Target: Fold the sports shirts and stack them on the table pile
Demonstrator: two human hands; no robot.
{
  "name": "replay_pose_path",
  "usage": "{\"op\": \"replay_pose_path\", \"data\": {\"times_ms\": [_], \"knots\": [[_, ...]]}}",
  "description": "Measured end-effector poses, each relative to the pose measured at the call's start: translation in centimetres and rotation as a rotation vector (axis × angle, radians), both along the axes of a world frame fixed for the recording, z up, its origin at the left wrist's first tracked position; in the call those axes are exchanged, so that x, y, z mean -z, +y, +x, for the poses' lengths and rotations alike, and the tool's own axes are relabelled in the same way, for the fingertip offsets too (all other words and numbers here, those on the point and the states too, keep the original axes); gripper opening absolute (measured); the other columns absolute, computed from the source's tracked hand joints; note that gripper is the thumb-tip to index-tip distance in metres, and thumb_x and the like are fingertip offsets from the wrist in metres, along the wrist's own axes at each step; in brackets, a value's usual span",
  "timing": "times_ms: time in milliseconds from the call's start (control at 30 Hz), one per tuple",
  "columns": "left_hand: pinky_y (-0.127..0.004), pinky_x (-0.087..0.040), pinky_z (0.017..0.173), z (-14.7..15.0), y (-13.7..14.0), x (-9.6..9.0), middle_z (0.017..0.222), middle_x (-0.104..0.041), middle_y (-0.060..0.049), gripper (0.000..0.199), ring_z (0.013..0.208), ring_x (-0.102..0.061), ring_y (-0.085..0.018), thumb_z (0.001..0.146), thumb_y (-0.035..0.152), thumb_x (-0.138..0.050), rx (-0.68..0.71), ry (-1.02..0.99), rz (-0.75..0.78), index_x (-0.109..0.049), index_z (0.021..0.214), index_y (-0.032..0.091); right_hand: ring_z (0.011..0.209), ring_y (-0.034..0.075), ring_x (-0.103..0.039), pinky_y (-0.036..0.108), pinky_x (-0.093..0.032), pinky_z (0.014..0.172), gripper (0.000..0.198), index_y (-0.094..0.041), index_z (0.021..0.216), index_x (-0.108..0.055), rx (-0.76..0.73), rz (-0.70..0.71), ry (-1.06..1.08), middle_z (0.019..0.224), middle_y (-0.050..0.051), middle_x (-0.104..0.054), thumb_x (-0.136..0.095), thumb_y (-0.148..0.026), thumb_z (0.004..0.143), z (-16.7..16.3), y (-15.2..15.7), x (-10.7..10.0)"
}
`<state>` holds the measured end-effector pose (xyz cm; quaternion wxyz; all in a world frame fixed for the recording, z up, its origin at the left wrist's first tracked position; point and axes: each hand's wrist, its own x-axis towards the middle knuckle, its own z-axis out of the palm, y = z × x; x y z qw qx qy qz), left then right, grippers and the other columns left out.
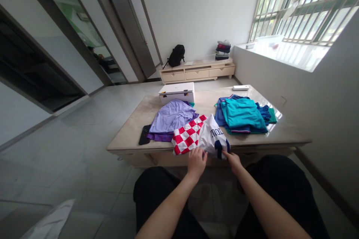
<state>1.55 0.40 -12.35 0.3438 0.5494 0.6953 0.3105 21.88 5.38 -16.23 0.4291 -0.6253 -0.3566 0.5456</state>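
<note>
A white football jersey [206, 134] with red checks and dark lettering lies at the table's front edge, partly hanging over it. My left hand [197, 160] has its fingers curled on the jersey's near edge, below the checks. Close to the dark number, my right hand [232, 158] pinches the jersey's right corner. Behind the jersey on the left is a lilac garment [174, 114] on top of a purple one [161, 136]. A teal garment [244, 114] tops a pile of blue and green clothes on the right.
The low table [127, 134] also holds a black phone [144, 134], a white box [177, 91] and a small white object [240, 87]. Beyond stands a low cabinet [198, 75] with a black backpack [176, 55] and stacked clothes [223, 50]. My knees are at the table's front.
</note>
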Motion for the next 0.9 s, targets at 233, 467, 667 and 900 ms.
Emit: {"op": "replay_pose_path", "data": {"times_ms": [233, 467, 667, 900], "knots": [[-0.055, -0.055, 0.086, -1.7, -2.4, -1.1, 0.101, -0.071, -0.019, 0.06, 0.099, -0.07, -0.038, 0.092, 0.073, -0.043, -0.213, -0.543, -0.518, -0.063, 0.1, 0.016, 0.079, 0.024, -0.074, 0.029, -0.06, 0.063, 0.032, -0.015, 0.092, -0.074, -0.147, -0.119, 0.289, 0.087, 0.009, -0.078, -0.08, -0.037, 0.07, -1.3, -6.2, -5.1], [-0.041, -0.055, 0.1, 1.5, -8.6, -3.9, 0.116, -0.073, -0.017, 0.038, 0.114, -0.069, -0.033, 0.089, 0.036, -0.067, -0.2, -1.419, -0.566, -0.065, 0.119, 0.012, 0.084, 0.018, -0.075, 0.026, -0.063, 0.078, 0.029, -0.018, 0.102, -0.078, -0.088, -0.153, 0.779, 0.1, 0.005, -0.08, -0.082, -0.033, 0.078, 3.6, -12.8, -10.8], [-0.042, -0.06, 0.093, 3.8, -10.5, -10.2, 0.113, -0.076, -0.016, 0.034, 0.106, -0.073, -0.033, 0.087, 0.027, -0.068, -0.234, -1.402, -0.474, -0.069, 0.118, 0.012, 0.087, 0.021, -0.077, 0.028, -0.067, 0.08, 0.023, -0.02, 0.097, -0.075, 0.02, -0.169, 0.81, 0.097, 0.004, -0.08, -0.084, -0.028, 0.077, 7.8, -14.2, -12.6], [-0.019, -0.047, 0.046, 7.9, 3.8, -20.4, 0.064, -0.065, -0.003, 0.009, 0.049, -0.056, -0.01, 0.08, 0.002, -0.064, -0.042, -1.142, -0.227, -0.066, 0.084, 0.01, 0.087, 0.017, -0.077, 0.025, -0.068, 0.078, 0.01, -0.018, 0.095, -0.067, 0.005, 0.01, 0.708, 0.091, 0.003, -0.078, -0.07, -0.014, 0.086, 11.1, -1.3, -21.5]]}}
